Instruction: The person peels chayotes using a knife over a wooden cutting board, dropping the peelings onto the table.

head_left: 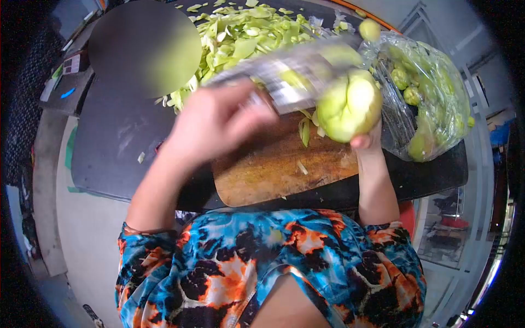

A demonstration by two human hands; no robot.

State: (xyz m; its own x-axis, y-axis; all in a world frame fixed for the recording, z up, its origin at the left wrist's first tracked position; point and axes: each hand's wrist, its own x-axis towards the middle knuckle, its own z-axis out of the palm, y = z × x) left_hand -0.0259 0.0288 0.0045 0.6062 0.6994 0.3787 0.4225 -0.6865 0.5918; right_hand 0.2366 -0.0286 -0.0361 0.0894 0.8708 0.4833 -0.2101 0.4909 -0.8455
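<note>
My left hand (219, 120), smeared by motion, is closed around the handle of a cleaver (298, 74). Its broad blade is blurred and spans across toward a pale green chayote (350, 106). That chayote rests in my right hand (372, 136), its thumb against the lower edge and most of the other fingers hidden behind it. Light, cut-looking patches show on the chayote's surface. Whether the blade touches it I cannot tell. Below both hands lies a wooden cutting board (284, 169) with a few green slivers on it.
A large pile of green slices (246, 38) covers the far part of the dark table (120, 142). At the right sits a clear plastic bag (437, 104) with several chayotes inside. One more round chayote (370, 30) lies at the far edge. A blurred round patch hides the upper left.
</note>
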